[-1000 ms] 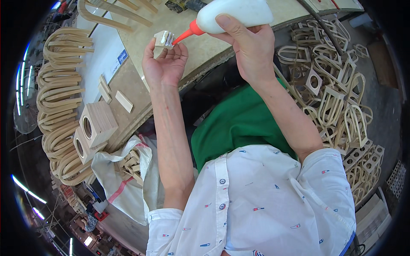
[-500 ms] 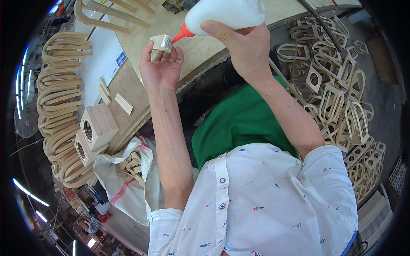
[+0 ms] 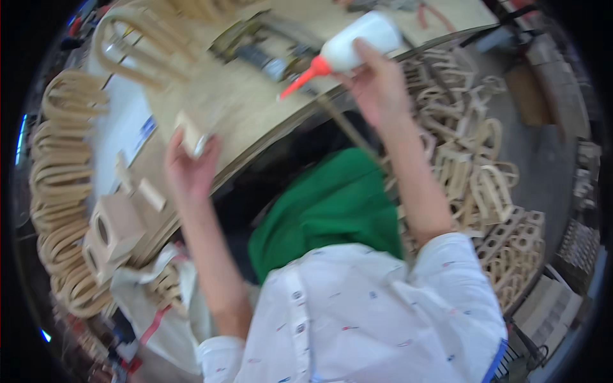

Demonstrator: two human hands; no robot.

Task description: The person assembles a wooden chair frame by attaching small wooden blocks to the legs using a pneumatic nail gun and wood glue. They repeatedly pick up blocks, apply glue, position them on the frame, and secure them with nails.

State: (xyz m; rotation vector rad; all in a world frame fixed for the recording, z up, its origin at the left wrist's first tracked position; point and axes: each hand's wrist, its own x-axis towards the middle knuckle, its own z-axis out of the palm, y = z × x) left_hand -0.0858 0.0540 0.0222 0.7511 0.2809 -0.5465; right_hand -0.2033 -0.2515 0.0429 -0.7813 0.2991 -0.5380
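Where the red nozzle (image 3: 305, 79) met the wooden block (image 3: 189, 131) a moment ago, we now see a wide gap: the left hand (image 3: 193, 163) has drawn the block left and nearer, away from the white squeeze bottle (image 3: 364, 42) in the right hand (image 3: 380, 89). We read this as a pause or an end in the coating of this piece; a white smear (image 3: 200, 145) shows at its right edge, though blur hides how evenly it lies. The hands are well apart, the left with thumb and fingers closed about the block above the bench (image 3: 246, 118), the right clasped round the bottle, whose tip points left into open air.

On the pale bench top, we note an olive and grey metal tool (image 3: 258, 60) toward the far side. At left, bent wooden loops (image 3: 62, 182) form a long row beyond a white panel (image 3: 118, 121); nearer lie a small slat (image 3: 152, 195) and holed blocks (image 3: 121, 223). Beside the near edge, we find a white sack (image 3: 131, 293) with wood pieces inside. At right, wooden frames (image 3: 491, 188) heap upon the grey floor (image 3: 533, 169).
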